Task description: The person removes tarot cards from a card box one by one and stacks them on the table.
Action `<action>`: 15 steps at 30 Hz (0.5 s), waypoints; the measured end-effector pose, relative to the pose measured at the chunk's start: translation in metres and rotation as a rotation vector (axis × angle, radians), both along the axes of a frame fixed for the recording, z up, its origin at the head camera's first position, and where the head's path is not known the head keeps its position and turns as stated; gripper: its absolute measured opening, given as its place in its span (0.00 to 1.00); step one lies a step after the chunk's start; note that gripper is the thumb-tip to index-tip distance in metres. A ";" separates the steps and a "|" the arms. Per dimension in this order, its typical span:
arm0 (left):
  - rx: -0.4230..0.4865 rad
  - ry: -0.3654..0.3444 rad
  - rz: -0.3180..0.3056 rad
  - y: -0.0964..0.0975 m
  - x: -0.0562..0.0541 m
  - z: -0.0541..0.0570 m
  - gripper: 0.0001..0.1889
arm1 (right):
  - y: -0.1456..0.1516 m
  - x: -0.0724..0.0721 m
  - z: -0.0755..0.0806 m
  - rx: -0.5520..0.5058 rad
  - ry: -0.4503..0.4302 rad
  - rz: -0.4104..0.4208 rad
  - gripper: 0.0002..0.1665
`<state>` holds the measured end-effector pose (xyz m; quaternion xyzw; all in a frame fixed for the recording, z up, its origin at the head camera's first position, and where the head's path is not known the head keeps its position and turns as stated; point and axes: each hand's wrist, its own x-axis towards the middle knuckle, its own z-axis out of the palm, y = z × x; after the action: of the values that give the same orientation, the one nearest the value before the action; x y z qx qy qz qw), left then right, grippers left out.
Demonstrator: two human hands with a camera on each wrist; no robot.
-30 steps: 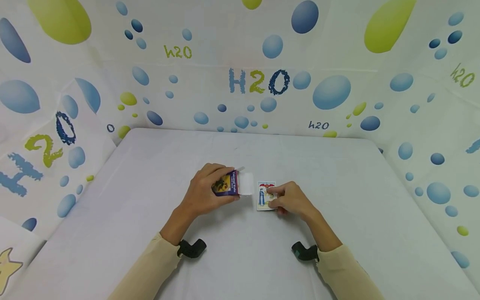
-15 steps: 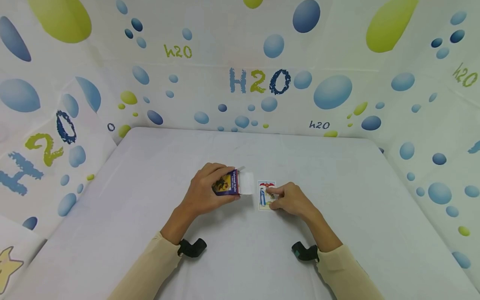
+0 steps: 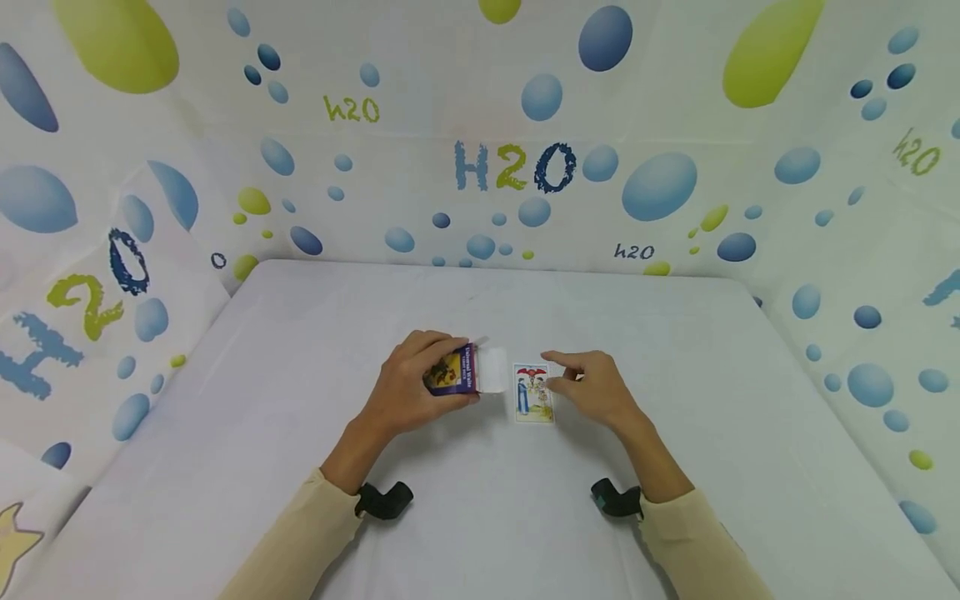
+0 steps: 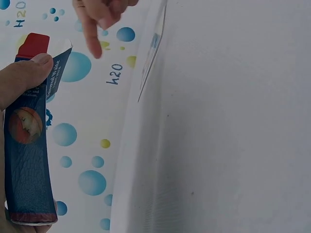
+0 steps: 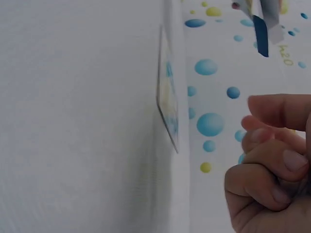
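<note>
My left hand grips an opened tarot card box, dark blue and purple with a picture on its face. Its white end flap points right, and in the left wrist view the narrow side of the box faces the camera under the thumb. A tarot card with coloured figures lies face up on the white table, just right of the flap. My right hand hovers at the card's right edge with nothing in it. Its index finger and thumb are apart, while the other fingers are curled in.
A white cloth covers the table. Behind and to both sides stand white sheets printed with blue and green drops and H2O lettering. A black wrist camera sits on the left wrist, another camera on the right.
My right thumb and index finger have let go of the tarot card and lifted up and to the right. The card stays on the table. The left hand holds the box as before.
</note>
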<state>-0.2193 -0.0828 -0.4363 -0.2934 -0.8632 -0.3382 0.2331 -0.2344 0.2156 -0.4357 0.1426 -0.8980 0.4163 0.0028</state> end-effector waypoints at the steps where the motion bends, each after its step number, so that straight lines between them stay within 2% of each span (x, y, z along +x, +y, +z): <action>1: -0.004 -0.004 0.000 0.001 0.000 -0.001 0.39 | 0.001 0.000 0.001 -0.024 0.031 -0.009 0.23; 8: -0.019 -0.015 -0.009 0.004 0.000 -0.001 0.39 | 0.004 0.002 0.005 -0.178 0.205 -0.086 0.13; 15: -0.024 -0.028 -0.003 0.004 0.003 -0.002 0.40 | -0.001 0.006 0.007 -0.303 0.235 -0.112 0.12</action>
<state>-0.2162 -0.0787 -0.4380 -0.2928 -0.8699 -0.3324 0.2169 -0.2281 0.2141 -0.4282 0.1380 -0.8252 0.5262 0.1522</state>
